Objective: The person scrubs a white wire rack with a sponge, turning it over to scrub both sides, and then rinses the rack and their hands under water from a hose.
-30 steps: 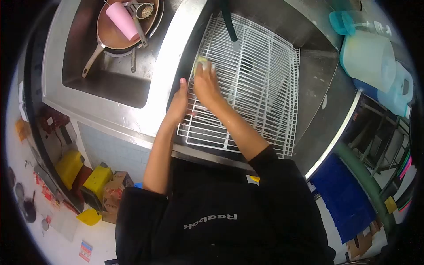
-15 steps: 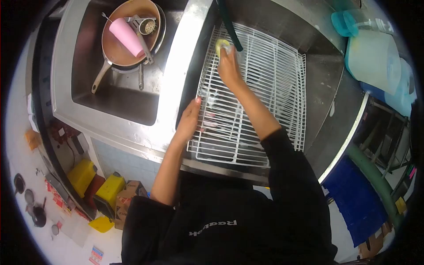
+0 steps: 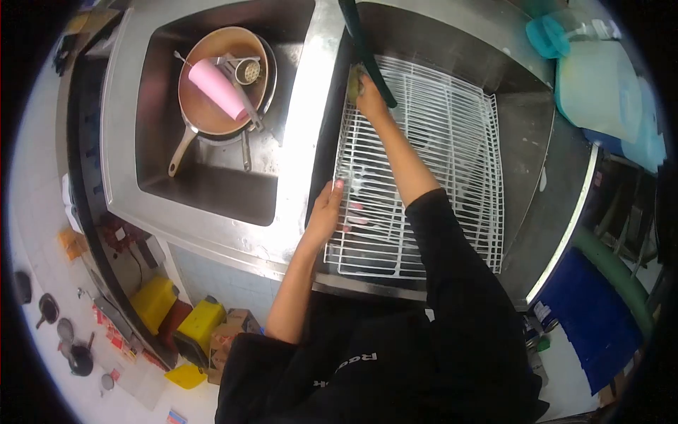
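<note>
White wire racks (image 3: 445,162), wet with some suds, lie in the right sink basin, one over another. My left hand (image 3: 327,210) grips the lower left edge of the top rack, thumb above and fingertips showing beneath the wires. Near the rack's far left corner, my right hand (image 3: 370,99) is closed round a yellowish sponge (image 3: 354,83) pressed against the wires. A dark green hose (image 3: 371,60) hangs down just beside that hand.
In the left basin (image 3: 212,194) sit stacked pans (image 3: 194,106) holding a pink cup (image 3: 217,88), a small strainer (image 3: 248,71) and utensils. Translucent containers (image 3: 600,85) stand at the right. Yellow bins (image 3: 200,321) are below at the left.
The view has shifted, so the sinks sit lower and further right. My right hand has moved with the sponge along the rack's left edge toward its far corner. My left hand keeps its hold.
</note>
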Tool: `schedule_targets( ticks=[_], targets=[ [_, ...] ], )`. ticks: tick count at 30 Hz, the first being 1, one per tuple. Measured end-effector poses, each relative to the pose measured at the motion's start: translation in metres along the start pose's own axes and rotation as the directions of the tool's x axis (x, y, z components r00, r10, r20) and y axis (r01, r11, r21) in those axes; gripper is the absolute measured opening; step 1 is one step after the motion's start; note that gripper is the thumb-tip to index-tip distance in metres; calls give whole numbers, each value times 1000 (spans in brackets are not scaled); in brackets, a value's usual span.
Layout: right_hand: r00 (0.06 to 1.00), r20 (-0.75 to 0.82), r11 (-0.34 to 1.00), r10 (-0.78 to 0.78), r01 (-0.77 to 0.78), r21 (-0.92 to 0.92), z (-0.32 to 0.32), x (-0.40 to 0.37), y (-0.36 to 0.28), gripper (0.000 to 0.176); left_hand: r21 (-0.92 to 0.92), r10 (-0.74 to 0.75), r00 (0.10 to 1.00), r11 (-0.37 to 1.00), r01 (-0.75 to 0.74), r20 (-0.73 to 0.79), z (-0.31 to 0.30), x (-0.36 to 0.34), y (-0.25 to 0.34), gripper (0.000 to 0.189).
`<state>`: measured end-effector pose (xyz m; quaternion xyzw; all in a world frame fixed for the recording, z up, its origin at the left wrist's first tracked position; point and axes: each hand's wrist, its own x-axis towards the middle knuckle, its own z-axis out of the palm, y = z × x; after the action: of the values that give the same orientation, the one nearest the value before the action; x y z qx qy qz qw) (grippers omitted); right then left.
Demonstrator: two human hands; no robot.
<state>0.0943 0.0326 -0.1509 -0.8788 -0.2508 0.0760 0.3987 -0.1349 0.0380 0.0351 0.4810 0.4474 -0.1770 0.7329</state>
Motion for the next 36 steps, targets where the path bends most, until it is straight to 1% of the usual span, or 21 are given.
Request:
schedule_targets(
  ticks=[2,3,6,7,8,9,10,11,13,16,17,18,19,20,23,26,27,30,31,34,36],
  targets=[
    [989,145,1000,2,0,-14,7,0,15,37,24,-1,1000,1000,1,3,0,-1,2,53],
    [981,187,998,58,-53,-28,13,3,15,39,15,7,1000,1000,-7,21,-1,-1,1,55],
    [993,114,998,-34,40,-55,23,8,17,42,-5,6,1000,1000,-6,16,-1,0,-2,54],
    [953,287,993,100,-78,-87,11,10,8,45,-3,-3,1000,1000,3,17,-2,2,-3,52],
    [976,214,995,27,-6,-100,19,13,15,45,-3,-15,1000,1000,15,14,-1,2,-3,51],
    [989,141,991,-49,65,-118,43,16,35,46,-2,-26,1000,1000,26,9,1,0,1,50],
    [990,66,981,-128,136,-138,49,20,36,46,0,-36,999,999,36,2,1,-1,3,49],
    [996,54,992,-69,75,-104,53,20,38,48,9,-34,999,999,33,8,1,-1,4,47],
    [998,34,998,48,-47,-34,38,22,23,51,14,-37,999,999,37,6,-1,-1,2,46],
    [990,-141,999,7,0,45,47,28,24,55,25,-26,1000,999,26,-7,-1,0,2,45],
    [996,-58,992,63,-56,115,48,28,29,39,21,-24,1000,999,24,-3,-2,0,3,45],
    [999,-15,995,46,-44,93,41,28,25,43,15,-24,1000,1000,24,4,-1,1,2,45],
    [999,32,997,31,-33,68,33,26,20,48,34,-2,999,999,4,-33,1,2,0,43],
    [996,82,999,18,-22,43,24,22,16,53,11,-15,1000,1000,15,-18,1,1,1,43],
    [973,227,997,26,-42,65,-5,10,1,54,-47,-33,999,998,34,12,0,0,3,41],
    [932,346,989,109,-69,-127,-3,9,8,54,-34,-28,999,999,29,15,-2,1,0,40],
    [931,340,989,134,-105,-101,-7,8,5,52,-34,-33,999,999,33,19,-2,0,1,40],
    [910,389,988,147,-156,-8,-14,17,5,50,-42,-41,999,998,42,16,-2,-1,3,41],
    [927,355,989,119,-141,39,-15,18,5,47,-43,-37,999,998,38,25,-3,-1,3,41],
    [989,132,998,-60,56,30,-8,17,0,41,-27,-18,999,999,19,33,-4,3,-3,44],
    [999,-11,999,-36,36,-3,-2,12,-4,38,12,11,1000,1000,-11,18,-5,6,-8,48]
  ],
)
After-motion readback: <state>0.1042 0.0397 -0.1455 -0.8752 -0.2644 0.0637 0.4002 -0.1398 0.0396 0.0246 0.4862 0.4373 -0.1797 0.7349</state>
